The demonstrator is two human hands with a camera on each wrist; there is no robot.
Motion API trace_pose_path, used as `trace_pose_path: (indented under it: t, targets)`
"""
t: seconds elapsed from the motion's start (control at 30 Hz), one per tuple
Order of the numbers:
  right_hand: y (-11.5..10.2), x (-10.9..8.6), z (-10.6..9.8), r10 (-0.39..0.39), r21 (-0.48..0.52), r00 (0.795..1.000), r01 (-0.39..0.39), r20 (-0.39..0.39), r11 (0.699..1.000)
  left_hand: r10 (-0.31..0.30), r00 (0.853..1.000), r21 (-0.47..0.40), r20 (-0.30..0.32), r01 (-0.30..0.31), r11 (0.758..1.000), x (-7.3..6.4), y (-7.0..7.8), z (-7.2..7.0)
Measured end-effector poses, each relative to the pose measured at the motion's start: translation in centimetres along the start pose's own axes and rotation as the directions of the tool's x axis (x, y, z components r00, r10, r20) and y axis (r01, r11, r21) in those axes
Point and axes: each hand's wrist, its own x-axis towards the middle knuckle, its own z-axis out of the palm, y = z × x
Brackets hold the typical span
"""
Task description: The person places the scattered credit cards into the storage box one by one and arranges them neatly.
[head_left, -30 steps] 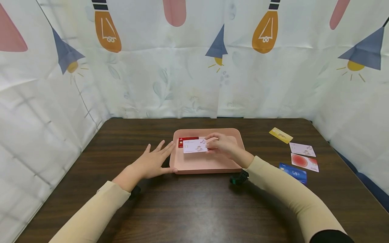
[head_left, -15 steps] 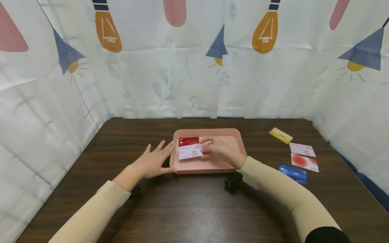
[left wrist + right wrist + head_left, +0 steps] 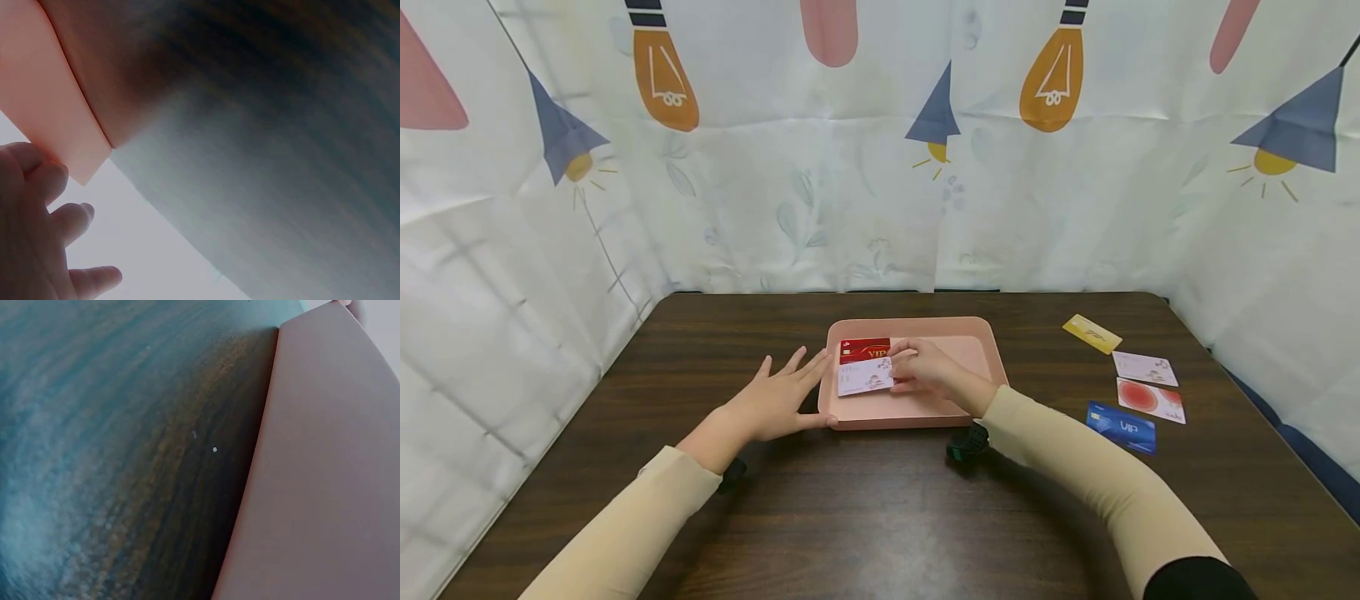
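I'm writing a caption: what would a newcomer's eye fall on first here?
Probably the shallow pink rectangular tray on the dark wood-grain table, where the right hand holds a white printed card. Next, the yellow rectangular card and blue VIP card on the table's right side; then orange light bulbs printed on the white fabric backdrop.

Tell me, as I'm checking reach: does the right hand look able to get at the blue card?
Probably yes: the blue card lies uncovered on the table, though the right hand, holding a white card in the pink tray, would likely need to let go first.
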Motion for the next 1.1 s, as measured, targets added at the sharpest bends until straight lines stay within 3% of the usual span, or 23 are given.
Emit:
trace_pose_path:
  t: [0.6, 1.1]
  targets:
    - [0.12, -0.19, -0.07, 0.013, -0.024, 1.0, -0.013, -0.002, 1.0, 0.002, 1.0, 0.008, -0.003, -0.002, 1.0, -0.01, 0.01, 0.01]
    - [0.35, -0.02, -0.06, -0.013, -0.031, 0.999, 0.014, 0.042, 0.999, -0.001, 1.0, -0.006, -0.006, 0.001, 1.0, -0.13, 0.22, -0.18]
